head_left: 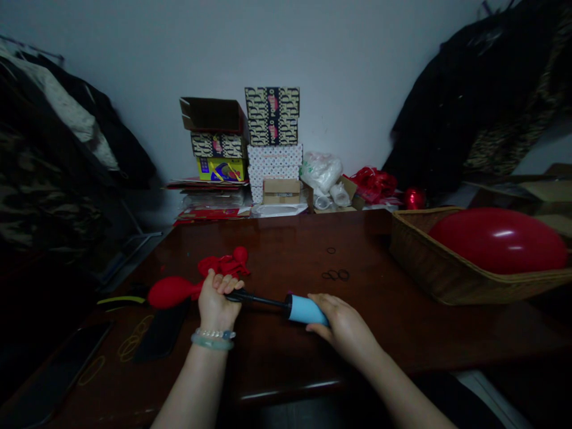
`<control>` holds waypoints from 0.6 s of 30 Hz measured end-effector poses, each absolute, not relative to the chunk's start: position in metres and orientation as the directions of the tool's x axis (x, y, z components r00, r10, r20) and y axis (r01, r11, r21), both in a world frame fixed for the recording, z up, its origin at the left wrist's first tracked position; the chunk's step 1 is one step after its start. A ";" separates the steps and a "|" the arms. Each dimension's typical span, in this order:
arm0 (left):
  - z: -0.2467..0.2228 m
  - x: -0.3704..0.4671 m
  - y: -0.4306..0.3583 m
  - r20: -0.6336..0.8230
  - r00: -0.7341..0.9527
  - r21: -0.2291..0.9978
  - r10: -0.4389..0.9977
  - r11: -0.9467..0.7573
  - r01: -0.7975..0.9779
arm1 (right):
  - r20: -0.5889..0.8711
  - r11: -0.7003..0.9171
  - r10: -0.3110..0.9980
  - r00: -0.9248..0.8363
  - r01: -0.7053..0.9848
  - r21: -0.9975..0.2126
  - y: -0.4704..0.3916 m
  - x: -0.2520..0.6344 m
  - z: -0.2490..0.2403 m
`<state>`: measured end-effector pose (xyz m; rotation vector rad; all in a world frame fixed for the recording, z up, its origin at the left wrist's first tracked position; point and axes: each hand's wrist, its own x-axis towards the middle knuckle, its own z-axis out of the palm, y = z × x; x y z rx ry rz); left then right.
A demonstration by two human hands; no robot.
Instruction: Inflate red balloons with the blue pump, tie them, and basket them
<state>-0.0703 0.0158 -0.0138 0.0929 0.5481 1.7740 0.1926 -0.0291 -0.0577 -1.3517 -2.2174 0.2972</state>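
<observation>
Hidden and cut-off parts at the table

The left hand (217,301) covers the pump (286,307) nozzle and the neck of the small red balloon (170,291); the right hand (342,325) hides the pump's far end. The basket (429,262) wall hides the large balloon's (500,239) underside. Both forearms run off the bottom edge.

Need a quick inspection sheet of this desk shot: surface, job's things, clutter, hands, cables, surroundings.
Surface: dark glossy wooden table, dim light.
Job's things: blue hand pump held level; small red balloon at its nozzle end, partly filled; pile of flat red balloons behind.
Clutter: rubber bands; wicker basket holding a big red balloon; stacked boxes at the wall.
Hands: left hand gripping balloon neck and nozzle; right hand around the pump's blue part.
Cables: nothing seen.
Surroundings: white wall, dark clothes hanging both sides.
</observation>
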 end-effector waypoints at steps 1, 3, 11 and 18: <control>-0.016 -0.068 0.016 -0.223 -0.279 0.406 0.934 -0.172 -0.898 | 0.320 0.470 0.878 -0.356 0.769 -0.433 -0.030 0.191 -0.060; -0.021 -0.061 0.017 -0.236 -0.279 0.400 0.931 -0.168 -0.901 | 0.336 0.449 0.884 -0.326 0.793 -0.411 -0.031 0.187 -0.065; -0.031 -0.030 0.014 -0.275 -0.255 0.403 0.927 -0.129 -0.906 | 0.387 0.415 0.881 -0.272 0.837 -0.357 -0.040 0.172 -0.075; -0.031 -0.014 0.007 -0.261 -0.245 0.408 0.934 -0.124 -0.905 | 0.495 0.453 0.828 -0.261 0.833 -0.318 -0.041 0.169 -0.083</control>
